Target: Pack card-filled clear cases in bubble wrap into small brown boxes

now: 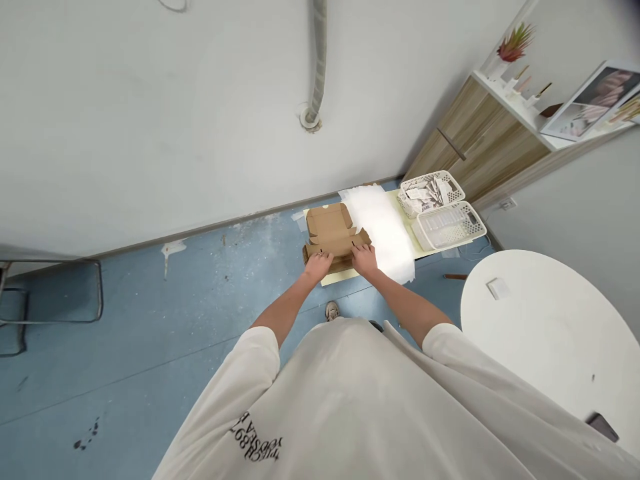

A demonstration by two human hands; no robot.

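Note:
A brown cardboard box (331, 228), partly folded with its lid flap laid back, lies on the pale yellow table (340, 276). My left hand (319, 265) grips the near left part of the box, fingers bent over its front edge. At the near right corner, my right hand (365, 259) holds the same front wall. The side flaps stand up at an angle beside both hands. Right of the box lies a stack of white sheets (383, 230). My fingertips are partly hidden by the cardboard.
Two white plastic baskets stand at the table's right end: one (407, 207) with printed packets, another (474, 233) with clear packs. A round white table (545, 333) is at the right, a wooden cabinet (480, 133) behind. A metal frame (100, 287) stands at far left.

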